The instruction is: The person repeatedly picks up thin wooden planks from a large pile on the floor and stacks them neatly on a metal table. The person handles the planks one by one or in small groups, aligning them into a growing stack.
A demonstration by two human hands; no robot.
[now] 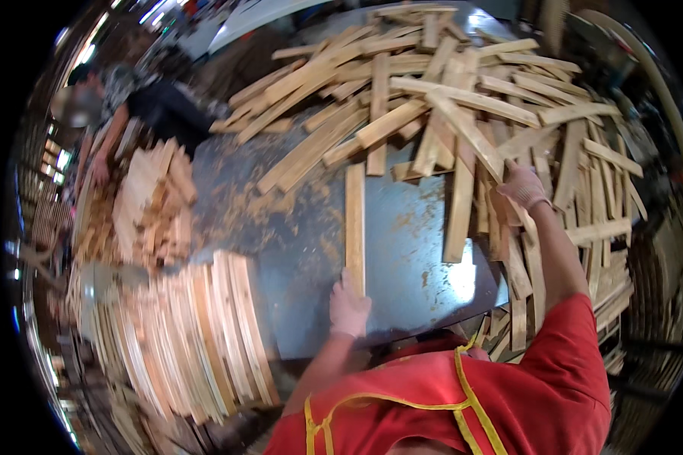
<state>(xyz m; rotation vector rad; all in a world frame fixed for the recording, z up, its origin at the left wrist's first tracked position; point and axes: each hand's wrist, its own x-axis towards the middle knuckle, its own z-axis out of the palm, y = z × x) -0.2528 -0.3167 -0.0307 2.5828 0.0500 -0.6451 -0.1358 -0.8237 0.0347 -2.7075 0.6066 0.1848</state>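
My left hand (349, 307) is closed round the near end of a narrow wooden slat (354, 227), which points straight away from me over the metal table (281, 250). Off to the right, my right hand (522, 184) is closed on the near end of another wooden slat (467, 130), lying slantwise on top of a loose pile of slats (448, 76). That hand's fingertips are partly hidden and slightly blurred.
Sawdust patches lie on the table. At the left, a neat row of slats (197, 334) stands beside the table, with a stack of shorter-looking slats (155, 201) behind it. Another person (167, 106) leans in at the far left. More slats overhang the right edge.
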